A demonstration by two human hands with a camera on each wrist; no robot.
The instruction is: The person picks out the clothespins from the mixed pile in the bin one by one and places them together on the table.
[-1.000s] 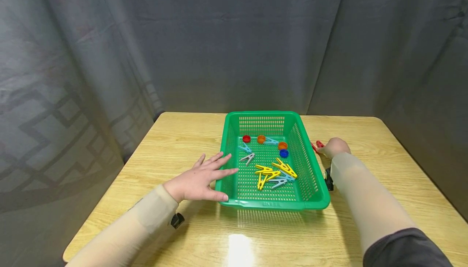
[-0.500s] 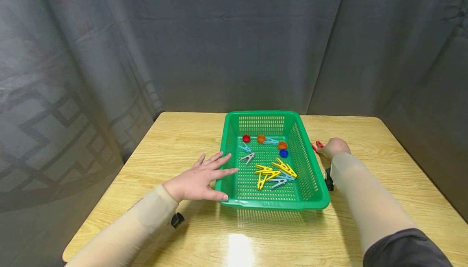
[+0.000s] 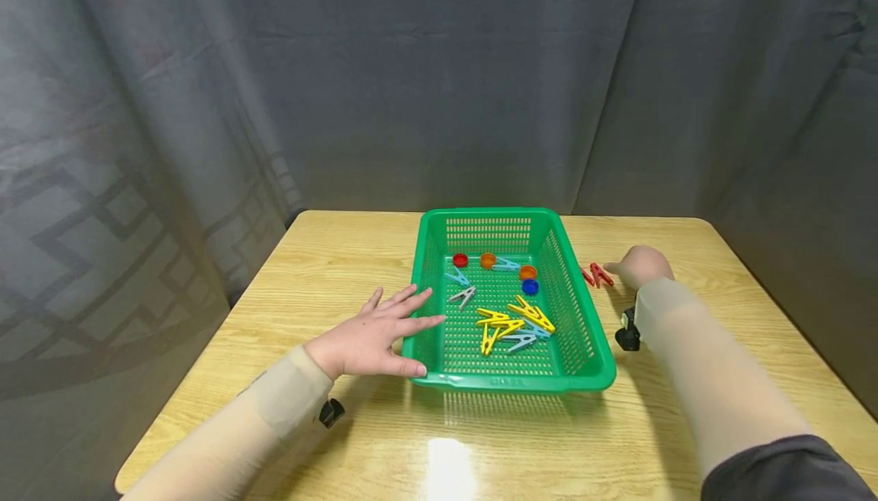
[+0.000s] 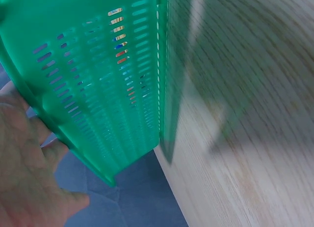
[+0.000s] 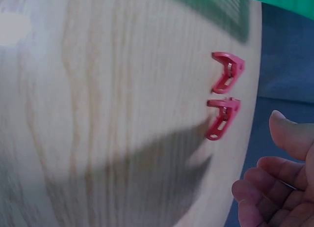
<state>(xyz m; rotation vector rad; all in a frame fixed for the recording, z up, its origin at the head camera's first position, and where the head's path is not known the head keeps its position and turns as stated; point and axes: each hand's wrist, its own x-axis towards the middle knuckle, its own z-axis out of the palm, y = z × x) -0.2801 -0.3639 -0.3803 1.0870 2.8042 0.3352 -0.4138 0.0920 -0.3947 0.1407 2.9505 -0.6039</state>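
With its fingers spread, my left hand (image 3: 373, 341) rests on the left rim of a green plastic basket (image 3: 511, 384); the thumb lies at the near left corner. My right hand (image 3: 642, 265) hovers right of the basket and holds nothing. In the right wrist view its thumb stands apart from loosely bent fingers (image 5: 260, 180). Two red clothespins, a nearer one (image 5: 223, 120) and another (image 5: 229, 72), lie side by side on the table just beyond those fingers, not touched by them.
Inside the basket lie several yellow clothespins (image 3: 531, 313), several light blue ones (image 3: 506, 264), a grey one (image 3: 463, 298), a red cap (image 3: 460, 260), two orange caps (image 3: 488, 261) and a blue cap (image 3: 530, 287). Dark curtains (image 3: 439, 104) surround the wooden table (image 3: 343, 257).
My right hand has let go of a red clothespin and drawn back a little to the right, so both red clothespins show more fully. My left hand has stayed in place.
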